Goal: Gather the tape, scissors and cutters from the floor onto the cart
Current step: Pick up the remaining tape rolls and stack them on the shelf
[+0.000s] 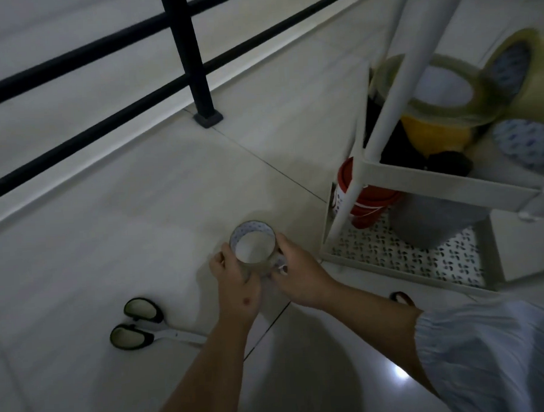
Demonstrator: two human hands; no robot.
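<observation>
A roll of clear tape (pixel 253 238) with a patterned inner core is at the middle of the view, just above the pale floor tiles. My left hand (pixel 235 283) grips its left side and my right hand (pixel 296 278) grips its right side. Scissors (pixel 141 326) with dark-rimmed handles lie on the floor to the lower left, their blades partly hidden behind my left forearm. The white cart (pixel 420 179) stands to the right. Its upper shelf holds two clear tape rolls (pixel 441 102) and a yellow roll (pixel 437 134).
A black metal railing (pixel 190 52) runs along the far side, its post foot on the floor. The cart's perforated bottom shelf (pixel 392 250) holds a red container (pixel 362 201) and a grey tub (pixel 429 226). A dark object (pixel 401 298) peeks out beside my right forearm.
</observation>
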